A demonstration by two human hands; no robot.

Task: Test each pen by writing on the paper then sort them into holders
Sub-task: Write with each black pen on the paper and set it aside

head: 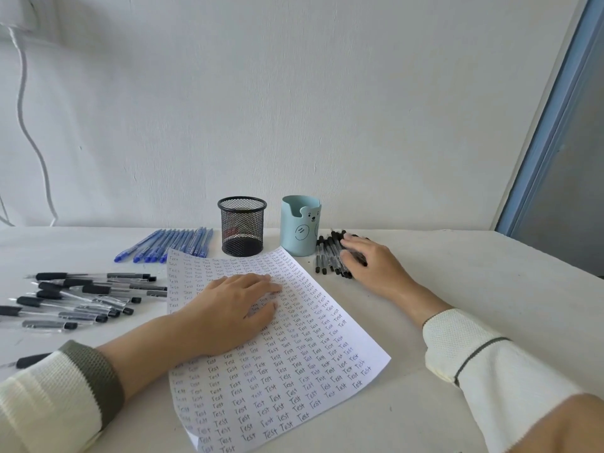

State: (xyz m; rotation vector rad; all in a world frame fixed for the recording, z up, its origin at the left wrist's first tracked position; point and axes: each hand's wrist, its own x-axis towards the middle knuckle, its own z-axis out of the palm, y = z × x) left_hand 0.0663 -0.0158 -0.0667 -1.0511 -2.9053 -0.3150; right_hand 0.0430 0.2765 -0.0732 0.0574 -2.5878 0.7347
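Your left grip lies open and flat on the paper, fingers straight, pressing the sheet covered in "Test" words onto the surface. Your right grip is open too, its loose, spread fingers resting on the pile of black capped pens just right of the blue bear holder. The black mesh holder stands just left of that one, with blue pens beside it at far left and clear black-grip pens nearer, left of the paper.
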